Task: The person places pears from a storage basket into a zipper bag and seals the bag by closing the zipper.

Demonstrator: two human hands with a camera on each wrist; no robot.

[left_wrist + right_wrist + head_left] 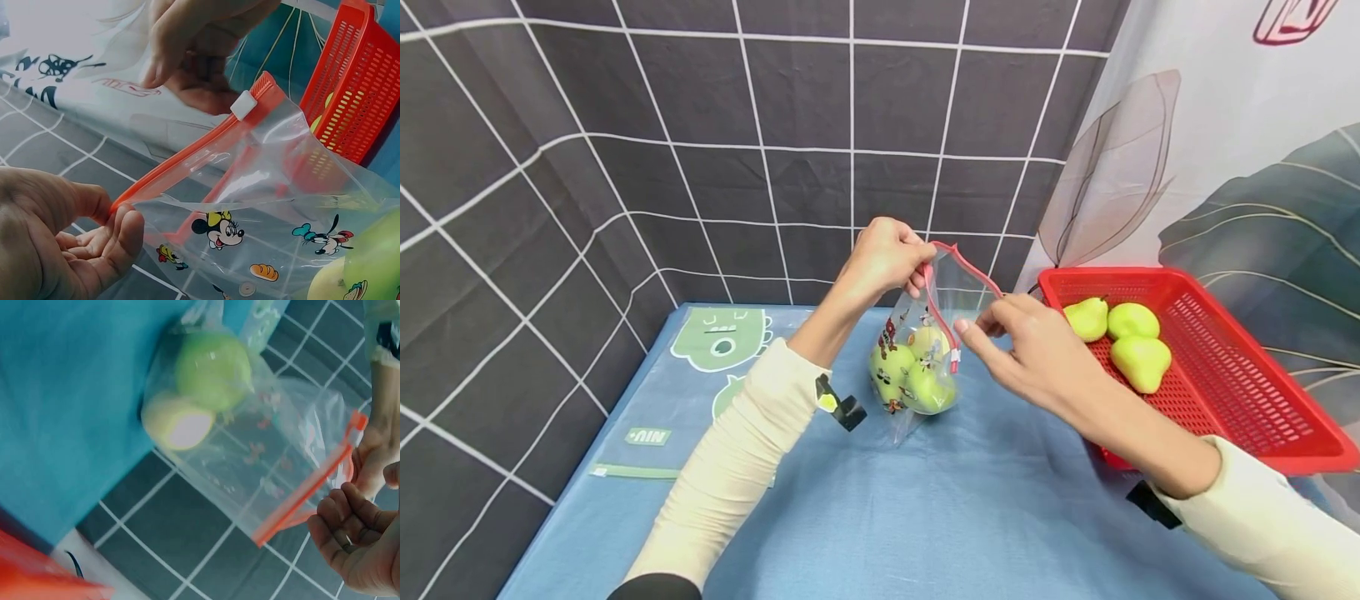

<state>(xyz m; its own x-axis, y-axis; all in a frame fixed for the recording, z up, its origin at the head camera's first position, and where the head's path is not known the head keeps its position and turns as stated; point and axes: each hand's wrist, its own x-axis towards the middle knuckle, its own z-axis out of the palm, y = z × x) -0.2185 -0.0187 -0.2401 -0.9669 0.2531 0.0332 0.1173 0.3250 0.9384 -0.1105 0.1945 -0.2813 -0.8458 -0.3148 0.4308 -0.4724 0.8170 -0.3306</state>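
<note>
A clear zip bag [206, 244] with a red zip edge and printed cartoon figures stands on the blue cloth, mouth partly spread. Several round green fruits [928, 390] sit in its bottom. My left hand [883, 257] pinches one upper corner of the red edge between thumb and fingers. At the other side of the mouth is my right hand [1037, 346], its fingers loosely bent near the red edge; whether they touch it, I cannot tell. The white slider [244, 105] sits by the zip's end, apart from the right hand in the left wrist view.
A red perforated basket [1232, 367] with three green pears [1140, 364] stands to the right. Flat on the cloth-covered table [880, 517] at the left lies a clear bag printed with a green cartoon [718, 337]. A dark gridded backdrop [805, 100] rises behind.
</note>
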